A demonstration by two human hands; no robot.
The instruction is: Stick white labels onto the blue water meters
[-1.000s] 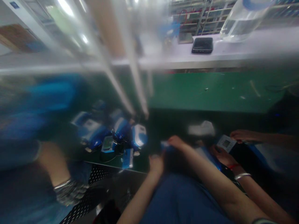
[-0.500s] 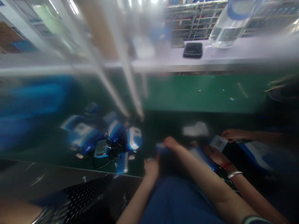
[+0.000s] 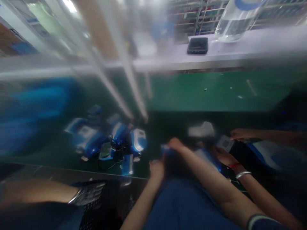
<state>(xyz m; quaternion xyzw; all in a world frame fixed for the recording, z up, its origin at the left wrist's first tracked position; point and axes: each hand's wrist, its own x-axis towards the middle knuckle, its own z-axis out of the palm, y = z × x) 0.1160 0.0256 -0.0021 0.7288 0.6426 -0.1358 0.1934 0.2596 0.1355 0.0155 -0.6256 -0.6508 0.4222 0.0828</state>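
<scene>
The picture is smeared by motion. My left hand (image 3: 157, 168) is near the front edge of the dark green bench (image 3: 168, 127), seen from the back with its fingers hidden. Just beyond it, my right hand (image 3: 177, 145) is curled over a small blue piece (image 3: 166, 149). A cluster of blue-and-white devices (image 3: 115, 140) with wires lies on the bench to the left of my hands. A white lump (image 3: 200, 130) lies to the right of them.
At the right, another person's hand with a red band and silver bangle (image 3: 223, 155) and a second hand (image 3: 240, 134) hold a small white device (image 3: 224, 142). A gloved hand (image 3: 88, 193) reaches in at lower left. A black box (image 3: 197, 45) and a clear water bottle (image 3: 236, 22) stand on the raised shelf.
The gloved hand at lower left dropped out of view, then came back lying sideways. My own hands have stayed in nearly the same place. The view has shifted slightly.
</scene>
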